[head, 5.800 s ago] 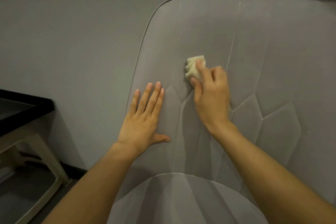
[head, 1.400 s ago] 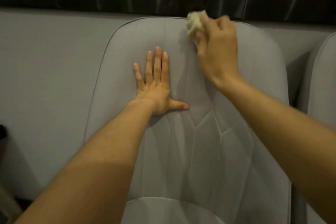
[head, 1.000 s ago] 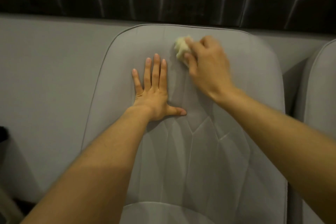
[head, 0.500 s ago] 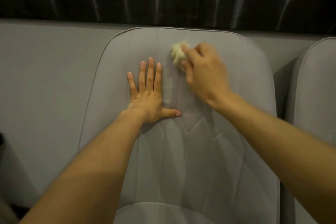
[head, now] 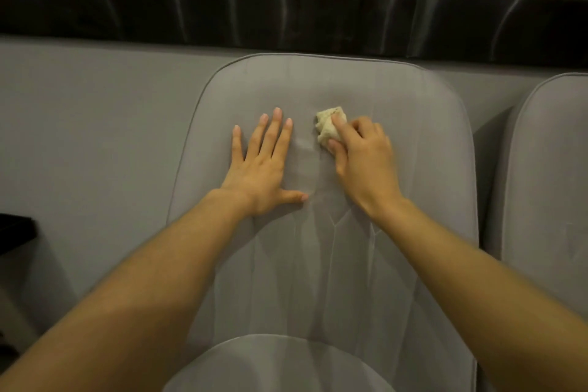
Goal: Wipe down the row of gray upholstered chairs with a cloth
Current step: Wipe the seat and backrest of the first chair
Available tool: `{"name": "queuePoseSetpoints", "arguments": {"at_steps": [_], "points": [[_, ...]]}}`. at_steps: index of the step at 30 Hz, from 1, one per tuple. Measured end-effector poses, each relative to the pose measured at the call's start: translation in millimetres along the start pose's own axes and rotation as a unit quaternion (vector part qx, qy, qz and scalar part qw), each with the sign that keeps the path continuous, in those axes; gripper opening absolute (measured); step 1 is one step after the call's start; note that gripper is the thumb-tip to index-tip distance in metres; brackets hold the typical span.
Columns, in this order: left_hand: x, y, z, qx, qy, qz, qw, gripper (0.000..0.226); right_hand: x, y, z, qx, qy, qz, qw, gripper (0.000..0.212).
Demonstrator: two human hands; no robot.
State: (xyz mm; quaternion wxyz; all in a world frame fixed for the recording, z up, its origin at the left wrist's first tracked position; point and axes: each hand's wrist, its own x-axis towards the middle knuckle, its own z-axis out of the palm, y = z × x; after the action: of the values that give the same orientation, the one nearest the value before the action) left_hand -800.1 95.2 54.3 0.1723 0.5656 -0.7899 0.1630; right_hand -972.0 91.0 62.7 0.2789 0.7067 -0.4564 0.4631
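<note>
Spreading out behind everything is a plain gray wall (head: 95, 137), which shows to the left of and above the backrest of a gray upholstered chair (head: 413, 169). This chair fills the middle of the view. Its backrest is tall with rounded corners, a piped edge and stitched seams that meet in angled lines in its lower half. Its rounded seat cushion (head: 280, 366) shows below the backrest. Above the backrest a glossy black band (head: 127, 9) with pale streaks runs across the wall, touching or passing just behind the backrest's top edge. Just beside the backrest on its right stands a second gray upholstered chair (head: 547, 184), cut off by the frame, with a dark gap between the two. Two bare forearms reach up across the backrest from below.

The left hand (head: 261, 169) lies flat on the left half of the backrest, palm down. Its fingers are straight, the middle three lie close together, the little finger is a little apart, and the thumb is stretched sideways toward the backrest's centre seam. The right hand (head: 366, 165) rests on the right half of the backrest, its fingers bent and its forefinger and thumb clamped on a crumpled cream-white cloth (head: 327, 127). The cloth is pressed against the upper middle of the backrest, below its top edge and near the left hand's fingertips without touching them. Well left of the backrest, a dark furniture edge (head: 16, 229) juts into view.
</note>
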Motion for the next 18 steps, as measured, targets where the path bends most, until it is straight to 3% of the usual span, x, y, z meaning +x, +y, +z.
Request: {"name": "queuePoseSetpoints", "arguments": {"at_steps": [9, 14, 18], "points": [[-7.6, -1.3, -22.9, 0.018, -0.013, -0.008, 1.000, 0.111, 33.5, 4.1, -41.6, -0.012, 0.075, 0.030, 0.997, 0.038], [0.7, -3.4, -28.7, 0.016, -0.015, -0.003, 1.000, 0.108, 63.3, 5.9, -36.9, -0.032, 0.018, 0.042, 0.998, 0.038], [6.3, -0.4, -23.8, -0.001, -0.021, -0.011, 1.000, 0.108, 28.9, 0.3, -4.1, -0.023, -0.014, -0.009, 1.000, 0.036]]}}
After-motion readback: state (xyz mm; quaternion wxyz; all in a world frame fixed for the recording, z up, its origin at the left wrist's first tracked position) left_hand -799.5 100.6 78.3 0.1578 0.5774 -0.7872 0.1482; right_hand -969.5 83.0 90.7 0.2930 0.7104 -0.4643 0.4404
